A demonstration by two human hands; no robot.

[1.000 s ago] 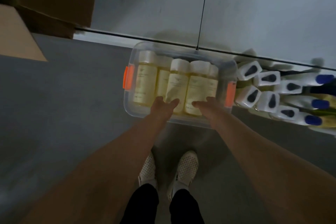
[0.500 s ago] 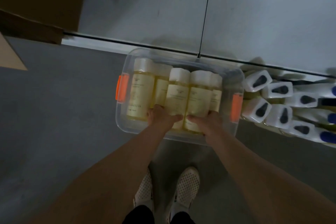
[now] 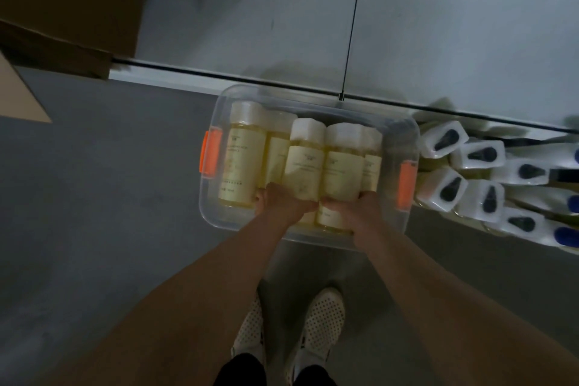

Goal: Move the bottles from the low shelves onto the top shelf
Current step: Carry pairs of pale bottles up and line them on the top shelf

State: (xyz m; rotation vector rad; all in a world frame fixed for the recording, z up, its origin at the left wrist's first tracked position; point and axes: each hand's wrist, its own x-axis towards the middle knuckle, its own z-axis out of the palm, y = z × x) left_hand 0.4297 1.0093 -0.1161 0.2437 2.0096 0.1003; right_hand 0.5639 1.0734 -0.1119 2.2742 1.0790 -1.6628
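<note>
Bottles (image 3: 305, 166) of pale yellow liquid with cream caps lie side by side in a clear plastic bin (image 3: 404, 138) with orange latches (image 3: 209, 157), caps pointing away from me toward the wall. From where I watch, both hands are down inside the bin at the bottles' near ends. The left hand (image 3: 283, 202) has its fingers curled around the base of one of the middle bottles, and the right hand (image 3: 354, 208) wraps the base of the bottle just beside it — the two hands nearly touch at the thumbs. I can see the knuckles and backs of the hands, but the fingertips are tucked under the bottles and hidden. The outer bottles at the left and right of the row lie untouched.

Both forearms reach forward and down from the bottom corners of the view, converging on the bin, palms turned inward.

The bin sits on a grey floor (image 3: 94, 213), close against a pale grey panelled wall (image 3: 250, 9) with a dark vertical seam. Just right of the bin stands a cluster of spray bottles (image 3: 479, 178) with white heads and dark nozzles, some blue-tipped at the frame's edge. A brown cardboard box (image 3: 62, 3) fills the upper left corner. Below the bin — my white perforated shoes (image 3: 319, 329) and dark trouser legs.
</note>
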